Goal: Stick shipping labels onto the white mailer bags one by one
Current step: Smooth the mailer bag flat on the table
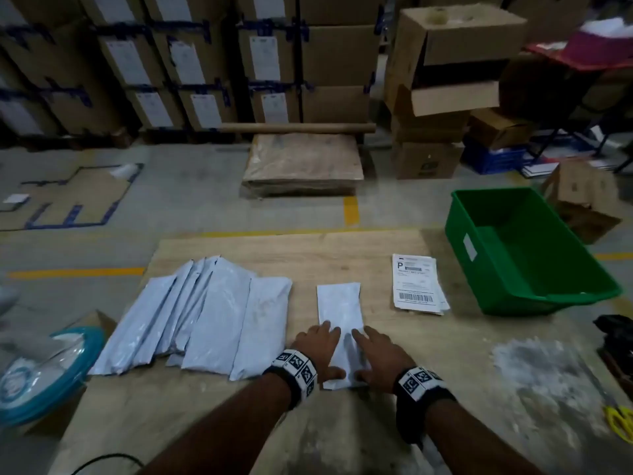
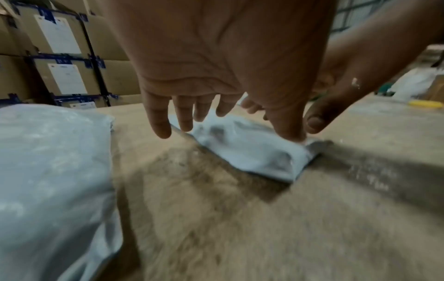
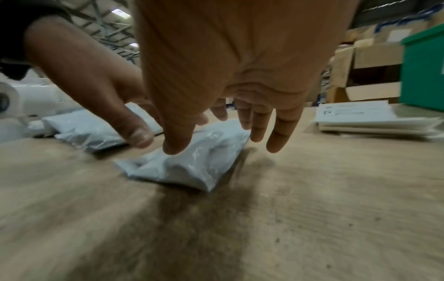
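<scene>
One white mailer bag (image 1: pixel 339 308) lies lengthwise at the middle of the wooden table (image 1: pixel 308 252). Both my hands rest on its near end with straight, spread fingers. My left hand (image 1: pixel 318 344) lies on the bag's left side, its thumb pressing the near edge of the bag (image 2: pixel 245 152). On the right side lies my right hand (image 1: pixel 378 354), whose thumb presses down on the bag (image 3: pixel 192 165). A stack of printed shipping labels (image 1: pixel 416 284) sits to the right of the bag, beyond my right hand. No label shows on the bag.
A fanned pile of several white mailer bags (image 1: pixel 205 320) lies on the table's left. A green plastic bin (image 1: pixel 527 248) stands at the right edge. Yellow scissors (image 1: pixel 620 418) lie at the far right. A teal-rimmed roll (image 1: pixel 44 371) sits at the left, cardboard boxes behind.
</scene>
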The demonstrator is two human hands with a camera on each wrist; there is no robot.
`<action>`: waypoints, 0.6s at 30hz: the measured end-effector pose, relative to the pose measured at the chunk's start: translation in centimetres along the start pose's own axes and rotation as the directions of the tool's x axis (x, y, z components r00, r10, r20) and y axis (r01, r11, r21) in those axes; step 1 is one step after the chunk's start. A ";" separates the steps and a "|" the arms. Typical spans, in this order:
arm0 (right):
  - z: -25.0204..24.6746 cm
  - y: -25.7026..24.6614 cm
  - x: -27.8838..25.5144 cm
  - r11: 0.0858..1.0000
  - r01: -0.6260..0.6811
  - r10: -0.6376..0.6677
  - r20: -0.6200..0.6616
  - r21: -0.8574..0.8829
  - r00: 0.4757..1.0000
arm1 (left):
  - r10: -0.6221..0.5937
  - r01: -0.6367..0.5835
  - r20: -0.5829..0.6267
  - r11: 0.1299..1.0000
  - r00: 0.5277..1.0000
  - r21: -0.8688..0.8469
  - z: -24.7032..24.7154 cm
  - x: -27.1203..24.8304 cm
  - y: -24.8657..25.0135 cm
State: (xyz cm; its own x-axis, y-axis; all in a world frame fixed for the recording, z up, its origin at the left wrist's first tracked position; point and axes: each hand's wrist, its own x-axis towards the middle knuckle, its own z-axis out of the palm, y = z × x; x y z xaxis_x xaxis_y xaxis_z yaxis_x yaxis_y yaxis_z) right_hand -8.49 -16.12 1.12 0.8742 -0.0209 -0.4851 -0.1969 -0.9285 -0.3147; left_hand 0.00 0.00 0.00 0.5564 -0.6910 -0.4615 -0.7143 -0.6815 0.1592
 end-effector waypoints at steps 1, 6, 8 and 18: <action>0.3 0.5 0.5 1.000 0.024 -0.023 0.018 -0.018 1.000 | -0.008 0.007 0.033 1.000 0.999 0.010 0.2 0.2 0.2; 1.7 2.4 1.8 0.974 0.107 -0.106 0.019 -0.198 0.994 | -0.034 0.033 0.051 0.999 0.998 0.025 1.5 1.1 0.6; 1.9 3.3 2.1 0.974 0.102 -0.105 -0.004 -0.204 0.994 | -0.022 0.022 0.032 1.000 0.999 0.009 1.6 1.6 0.8; 1.3 8.0 0.5 0.982 0.097 -0.096 0.009 -0.161 0.995 | 0.028 -0.028 -0.001 0.998 1.000 -0.050 2.8 3.2 3.8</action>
State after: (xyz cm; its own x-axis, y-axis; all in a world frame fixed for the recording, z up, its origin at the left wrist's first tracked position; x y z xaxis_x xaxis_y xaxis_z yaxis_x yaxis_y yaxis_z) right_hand -10.22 -23.11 -2.67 0.8852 0.0720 -0.4597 -0.0375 -0.9737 -0.2247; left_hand -2.15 -4.13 -3.35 0.5366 -0.7103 -0.4555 -0.7075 -0.6729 0.2158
